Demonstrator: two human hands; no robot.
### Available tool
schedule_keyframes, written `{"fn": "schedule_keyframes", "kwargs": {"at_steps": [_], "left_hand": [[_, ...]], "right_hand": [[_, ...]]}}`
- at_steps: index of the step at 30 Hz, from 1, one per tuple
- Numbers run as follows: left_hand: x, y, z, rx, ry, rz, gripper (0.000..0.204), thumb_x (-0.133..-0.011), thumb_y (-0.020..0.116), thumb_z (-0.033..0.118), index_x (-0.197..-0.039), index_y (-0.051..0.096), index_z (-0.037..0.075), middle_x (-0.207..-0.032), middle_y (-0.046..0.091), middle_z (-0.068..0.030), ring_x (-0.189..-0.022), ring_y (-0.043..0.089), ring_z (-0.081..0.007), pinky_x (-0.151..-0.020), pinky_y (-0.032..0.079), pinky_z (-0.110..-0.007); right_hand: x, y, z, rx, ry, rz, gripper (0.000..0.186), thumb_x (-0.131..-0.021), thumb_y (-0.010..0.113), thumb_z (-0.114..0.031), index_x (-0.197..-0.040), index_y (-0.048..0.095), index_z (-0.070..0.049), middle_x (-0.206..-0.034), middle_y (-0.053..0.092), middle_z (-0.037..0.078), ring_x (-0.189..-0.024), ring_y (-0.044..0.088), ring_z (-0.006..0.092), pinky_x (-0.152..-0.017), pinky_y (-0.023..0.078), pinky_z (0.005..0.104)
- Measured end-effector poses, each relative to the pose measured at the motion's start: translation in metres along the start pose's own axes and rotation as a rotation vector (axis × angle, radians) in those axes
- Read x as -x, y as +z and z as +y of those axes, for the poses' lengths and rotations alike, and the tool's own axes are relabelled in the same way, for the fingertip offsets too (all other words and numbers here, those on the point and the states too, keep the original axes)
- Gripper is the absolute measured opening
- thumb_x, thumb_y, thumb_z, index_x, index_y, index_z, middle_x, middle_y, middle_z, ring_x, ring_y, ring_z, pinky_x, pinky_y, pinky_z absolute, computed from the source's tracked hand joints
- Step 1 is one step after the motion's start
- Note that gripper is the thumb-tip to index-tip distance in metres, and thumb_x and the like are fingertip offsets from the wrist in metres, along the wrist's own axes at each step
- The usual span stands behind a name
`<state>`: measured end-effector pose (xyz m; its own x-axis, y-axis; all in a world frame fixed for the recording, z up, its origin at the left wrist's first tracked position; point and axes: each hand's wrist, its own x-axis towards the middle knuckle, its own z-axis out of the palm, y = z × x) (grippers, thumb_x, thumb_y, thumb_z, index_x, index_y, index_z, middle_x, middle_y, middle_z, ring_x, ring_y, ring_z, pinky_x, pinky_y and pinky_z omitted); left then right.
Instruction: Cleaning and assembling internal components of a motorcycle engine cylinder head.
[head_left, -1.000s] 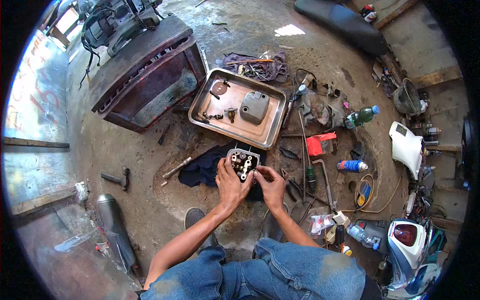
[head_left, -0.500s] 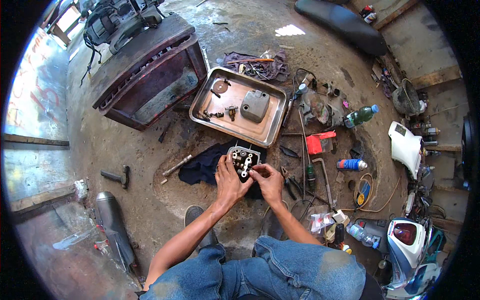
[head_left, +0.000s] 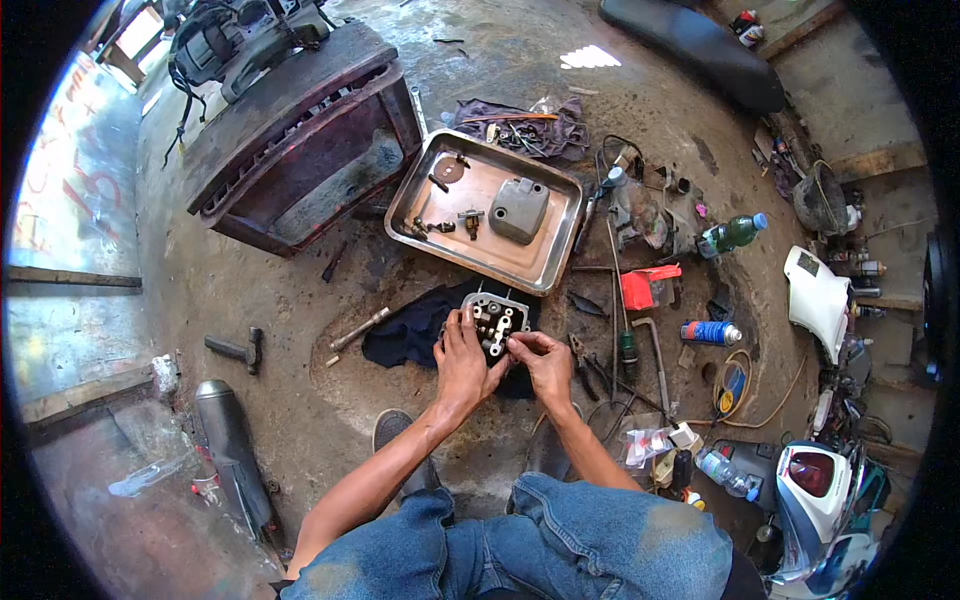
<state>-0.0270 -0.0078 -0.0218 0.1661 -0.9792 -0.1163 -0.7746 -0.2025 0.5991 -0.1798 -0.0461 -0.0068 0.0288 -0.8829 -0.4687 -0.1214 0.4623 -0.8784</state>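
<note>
A metal engine cylinder head [head_left: 494,322], its rocker parts exposed, rests on a dark cloth [head_left: 402,337] between my feet. My left hand [head_left: 462,368] grips its left side with fingers curled over the edge. My right hand [head_left: 544,368] pinches at the lower right of the head; whatever is between thumb and forefinger is too small to make out. Just above lies a steel tray [head_left: 410,240] holding a valve cover [head_left: 518,205], a brown disc [head_left: 449,172] and several small metal parts.
A wooden cabinet [head_left: 310,175] bearing engine parts stands upper left. A hammer [head_left: 240,350] and exhaust muffler [head_left: 232,450] lie left. On the right are pliers [head_left: 582,365], a spray can [head_left: 710,332], bottles [head_left: 732,235], a red box [head_left: 650,288], a seat [head_left: 690,50] and white body panels [head_left: 815,300].
The whole view has shifted slightly to the right. My hands stay on the cylinder head, with only small movements of the right fingers at its lower right corner.
</note>
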Motion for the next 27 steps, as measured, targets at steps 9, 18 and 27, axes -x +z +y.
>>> {"fn": "schedule_keyframes", "kwargs": {"at_steps": [9,18,27], "left_hand": [[0.001,0.001,-0.001,-0.007,0.008,-0.033,0.117,-0.08,0.087,0.045,-0.161,0.019,-0.005,-0.156,0.033,-0.0309,-0.139,0.045,-0.0481,-0.104,0.04,-0.065],[0.0,-0.001,0.0,0.002,-0.002,-0.028,0.116,-0.08,0.087,0.047,-0.161,0.02,-0.003,-0.156,0.033,-0.0305,-0.141,0.043,-0.0484,-0.105,0.039,-0.066],[0.003,0.0,-0.002,-0.015,0.004,-0.02,0.115,-0.081,0.086,0.048,-0.161,0.02,-0.004,-0.156,0.033,-0.031,-0.141,0.043,-0.0482,-0.105,0.039,-0.067]], "right_hand": [[-0.002,0.001,-0.003,0.106,-0.009,-0.001,0.019,-0.092,0.082,-0.01,-0.105,0.078,0.003,-0.089,0.077,0.006,-0.078,0.069,0.0108,-0.073,0.057,0.0274],[-0.003,0.002,0.01,-0.04,-0.005,0.011,0.017,-0.093,0.081,-0.012,-0.103,0.078,0.002,-0.089,0.077,0.005,-0.077,0.069,0.0106,-0.074,0.057,0.0273],[0.009,0.016,0.008,0.196,-0.074,0.181,0.023,-0.095,0.081,-0.02,-0.103,0.079,0.001,-0.085,0.077,0.005,-0.074,0.069,0.0104,-0.07,0.055,0.0281]]}}
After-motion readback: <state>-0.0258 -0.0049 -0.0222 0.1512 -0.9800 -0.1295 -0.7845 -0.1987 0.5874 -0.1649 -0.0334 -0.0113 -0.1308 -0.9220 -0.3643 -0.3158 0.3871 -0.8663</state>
